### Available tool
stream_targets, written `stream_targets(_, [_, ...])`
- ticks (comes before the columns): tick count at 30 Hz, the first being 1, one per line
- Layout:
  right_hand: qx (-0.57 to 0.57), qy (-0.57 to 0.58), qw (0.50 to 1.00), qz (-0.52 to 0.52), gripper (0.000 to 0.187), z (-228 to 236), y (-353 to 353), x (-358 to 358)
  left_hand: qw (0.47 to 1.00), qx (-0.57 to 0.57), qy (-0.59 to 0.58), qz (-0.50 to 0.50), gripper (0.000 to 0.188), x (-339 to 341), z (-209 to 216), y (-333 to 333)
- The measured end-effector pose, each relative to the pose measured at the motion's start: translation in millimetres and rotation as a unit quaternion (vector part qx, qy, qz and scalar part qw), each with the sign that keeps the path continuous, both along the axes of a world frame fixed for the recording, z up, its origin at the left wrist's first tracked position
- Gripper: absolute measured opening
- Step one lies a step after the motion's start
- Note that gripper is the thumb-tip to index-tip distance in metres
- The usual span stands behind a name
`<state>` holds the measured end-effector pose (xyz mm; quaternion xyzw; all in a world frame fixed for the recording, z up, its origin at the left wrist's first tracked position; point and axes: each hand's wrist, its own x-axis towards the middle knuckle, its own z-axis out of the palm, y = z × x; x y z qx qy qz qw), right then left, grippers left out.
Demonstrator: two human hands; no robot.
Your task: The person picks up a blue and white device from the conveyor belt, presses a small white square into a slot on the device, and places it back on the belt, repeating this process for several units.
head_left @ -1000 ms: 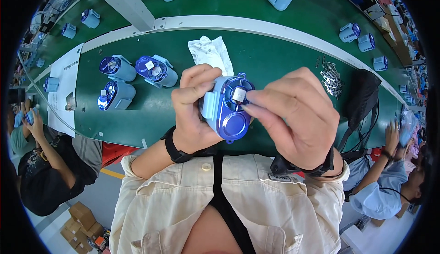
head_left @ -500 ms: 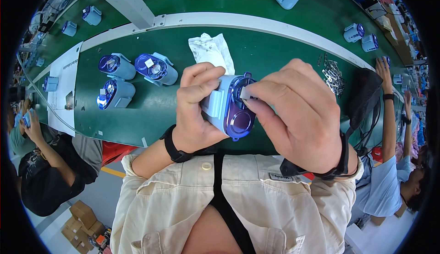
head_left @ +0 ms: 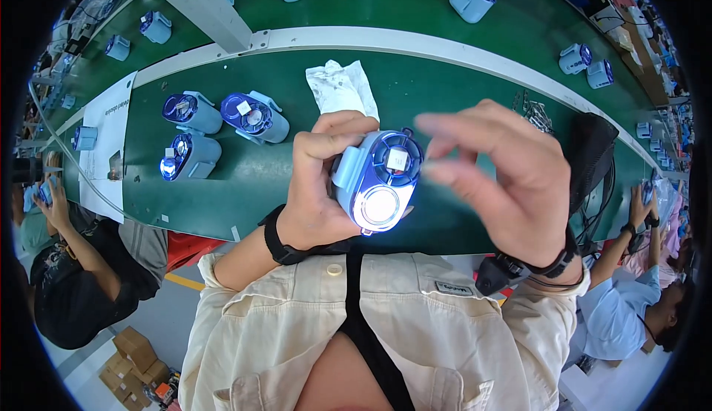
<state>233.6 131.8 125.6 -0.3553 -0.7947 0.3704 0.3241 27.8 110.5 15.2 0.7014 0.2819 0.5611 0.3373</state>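
My left hand (head_left: 322, 177) is wrapped round a light-blue handheld lamp (head_left: 356, 173), its glossy dark-blue face turned up. The round light on that face glows bright white. Above it sits a fan-like round grille with a small white square label (head_left: 396, 160) across its middle. My right hand (head_left: 512, 181) hovers just right of the lamp, thumb and fingers apart and slightly blurred, with nothing visible between them. On the green table to the left stand three similar lamps: one (head_left: 194, 111) at the back, one (head_left: 256, 118) beside it, and one (head_left: 191, 157) nearer, with its light on.
A crumpled white paper (head_left: 341, 88) lies behind my hands. Small metal parts (head_left: 535, 113) are piled at the right, by a black bag (head_left: 589, 159) with cables. A white rail (head_left: 386, 38) crosses the table; more lamps stand beyond it. Other people work on both sides.
My right thumb and finger have let go of the white label, which now lies on the grille, and drawn back right. The lamp's light, dark before, now shines.
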Motion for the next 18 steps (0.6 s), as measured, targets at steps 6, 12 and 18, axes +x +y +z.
stream_targets(6, [-0.157, 0.175, 0.972, -0.010, 0.035, -36.8, -6.4, -28.0, 0.998, 0.050, -0.025, 0.005, 0.082, 4.0, -7.6, 0.1])
stream_targets(12, [-0.287, 0.354, 0.883, 0.113, 0.035, -57.7, -7.1, -31.3, 0.994, 0.105, 0.015, 0.036, 0.081, 5.0, -11.0, 6.9])
stream_targets(18, [-0.376, 0.334, 0.858, 0.107, 0.032, -62.8, 23.7, -32.0, 0.996, 0.032, 0.029, 0.071, 0.091, 2.6, -19.4, 4.3])
